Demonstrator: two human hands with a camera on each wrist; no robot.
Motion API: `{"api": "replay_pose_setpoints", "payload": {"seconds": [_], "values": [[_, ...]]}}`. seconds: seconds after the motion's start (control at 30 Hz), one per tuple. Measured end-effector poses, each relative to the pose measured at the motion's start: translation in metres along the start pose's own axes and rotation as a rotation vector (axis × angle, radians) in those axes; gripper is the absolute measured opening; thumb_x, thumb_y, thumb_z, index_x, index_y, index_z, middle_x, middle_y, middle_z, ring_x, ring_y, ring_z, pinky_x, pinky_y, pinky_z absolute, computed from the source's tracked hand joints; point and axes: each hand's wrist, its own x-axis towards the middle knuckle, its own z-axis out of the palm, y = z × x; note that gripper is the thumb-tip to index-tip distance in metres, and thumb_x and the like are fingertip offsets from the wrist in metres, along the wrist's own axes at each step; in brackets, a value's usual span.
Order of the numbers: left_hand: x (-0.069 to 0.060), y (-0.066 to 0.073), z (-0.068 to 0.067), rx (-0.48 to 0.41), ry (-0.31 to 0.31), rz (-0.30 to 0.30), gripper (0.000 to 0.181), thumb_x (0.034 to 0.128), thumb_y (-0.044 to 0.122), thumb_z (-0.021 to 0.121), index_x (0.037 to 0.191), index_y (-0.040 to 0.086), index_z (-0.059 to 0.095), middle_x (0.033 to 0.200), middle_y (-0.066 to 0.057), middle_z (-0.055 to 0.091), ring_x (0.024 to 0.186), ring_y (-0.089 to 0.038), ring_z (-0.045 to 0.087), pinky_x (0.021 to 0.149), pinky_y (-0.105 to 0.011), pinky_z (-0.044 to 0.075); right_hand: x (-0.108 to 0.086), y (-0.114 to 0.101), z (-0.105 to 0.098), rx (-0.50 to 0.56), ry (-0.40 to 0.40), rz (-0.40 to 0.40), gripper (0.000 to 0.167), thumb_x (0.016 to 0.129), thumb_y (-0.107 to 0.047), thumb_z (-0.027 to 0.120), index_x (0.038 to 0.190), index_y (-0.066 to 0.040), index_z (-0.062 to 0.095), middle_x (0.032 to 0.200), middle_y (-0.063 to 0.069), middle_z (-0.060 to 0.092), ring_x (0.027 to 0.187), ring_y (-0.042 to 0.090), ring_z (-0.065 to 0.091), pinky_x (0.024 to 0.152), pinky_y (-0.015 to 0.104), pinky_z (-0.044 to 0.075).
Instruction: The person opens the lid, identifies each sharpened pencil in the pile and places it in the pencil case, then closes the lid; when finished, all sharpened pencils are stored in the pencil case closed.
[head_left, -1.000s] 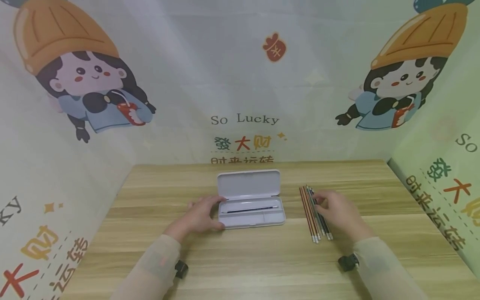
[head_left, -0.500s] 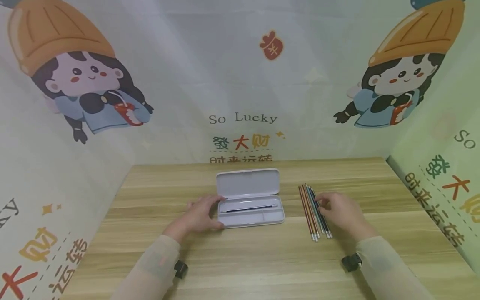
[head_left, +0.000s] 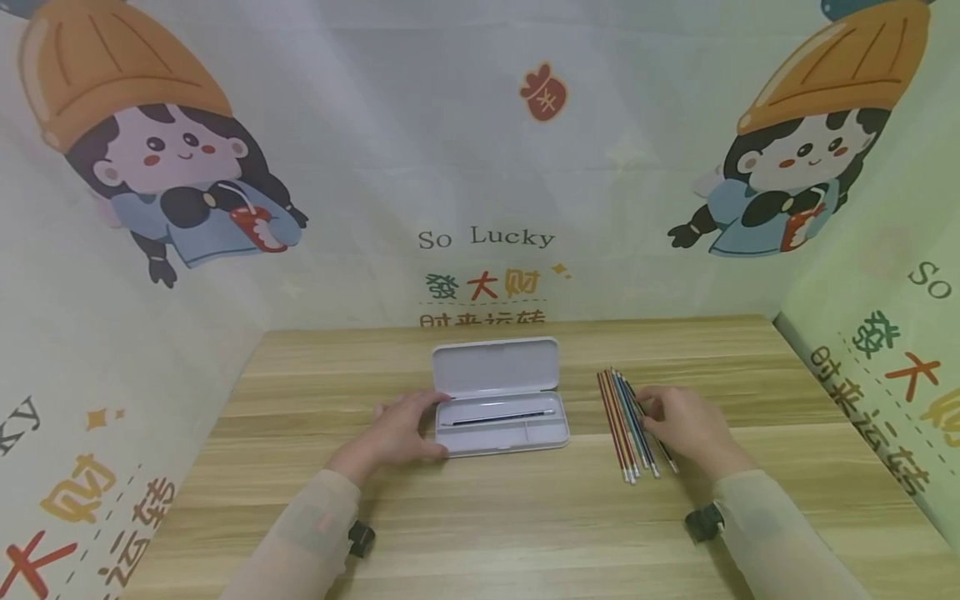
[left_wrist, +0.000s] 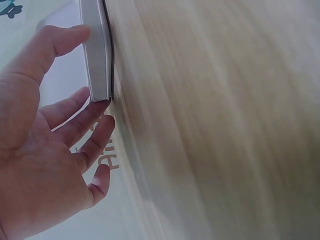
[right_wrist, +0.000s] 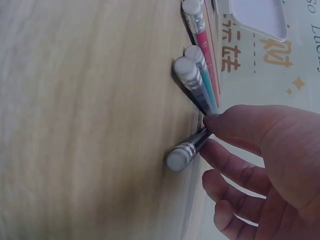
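Observation:
A white pencil case (head_left: 502,442) lies with its lid raised, one dark pencil (head_left: 498,418) inside its back compartment. My left hand (head_left: 401,429) grips the case's left end, thumb at the front corner and fingers at the back one; the left wrist view shows the thumb on the case's side (left_wrist: 96,55). To the right lies a bundle of several pencils (head_left: 624,433), erasers toward me. My right hand (head_left: 686,425) pinches a dark pencil (head_left: 666,454) at the bundle's right side between thumb and forefinger; its eraser end (right_wrist: 179,159) stands apart from the others in the right wrist view.
The wooden table (head_left: 480,525) runs back to a printed cloth (head_left: 360,208) that hangs behind it and on both sides. A strip of table separates the case from the pencil bundle. Small dark cameras sit at both wrists.
My right hand has shifted slightly right, and the dark pencil's eraser end has swung right, away from the bundle. My left hand and the case stay in place.

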Motion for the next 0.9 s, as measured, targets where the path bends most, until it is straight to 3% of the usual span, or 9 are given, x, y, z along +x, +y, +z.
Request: {"api": "replay_pose_setpoints", "payload": {"seconds": [0.4,0.9], "values": [[0.0003,0.0001,-0.0005,0.009,0.003,0.004,0.086,0.0733,0.033,0.090,0.149,0.018,0.052,0.155,-0.011,0.052,0.141,-0.035,0.046,0.106,-0.059,0.030,-0.0006,-0.0006,-0.0016,0.013,-0.013,0.038,0.040,0.089,-0.020,0.075,0.126,-0.007,0.069,0.099,0.008,0.076,0.081,0.020,0.069,0.063,0.039,0.053],[0.0008,-0.0010,-0.0001,0.004,0.011,0.014,0.086,0.0727,0.033,0.090,0.149,0.017,0.053,0.155,-0.011,0.053,0.139,-0.034,0.047,0.105,-0.059,0.031,0.0003,-0.0078,-0.0081,0.053,0.039,0.053,0.037,0.090,-0.018,0.069,0.126,-0.010,0.070,0.100,0.010,0.077,0.076,0.016,0.066,0.057,0.032,0.047]]}}
